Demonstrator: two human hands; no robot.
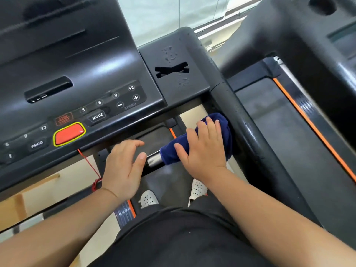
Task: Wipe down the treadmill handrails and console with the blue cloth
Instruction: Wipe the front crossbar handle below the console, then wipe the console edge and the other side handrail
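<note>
Two hands below console (77,74): right hand (202,149) wraps blue cloth (223,128) around handrail (154,160); left hand (123,168) beside, fingers spread, empty.

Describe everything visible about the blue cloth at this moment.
The blue cloth is dark navy, soft fabric, bunched and wrapped around the short front grip bar below the console. Its folds bulge at the far end, close to the black side handrail, though contact there is unclear. The right hand lies over it, fingers spread across the top, thumb on the near side. A bare silver stretch of the bar shows just left of its edge. The left hand is open beside that stretch, apart from the cloth.
</note>
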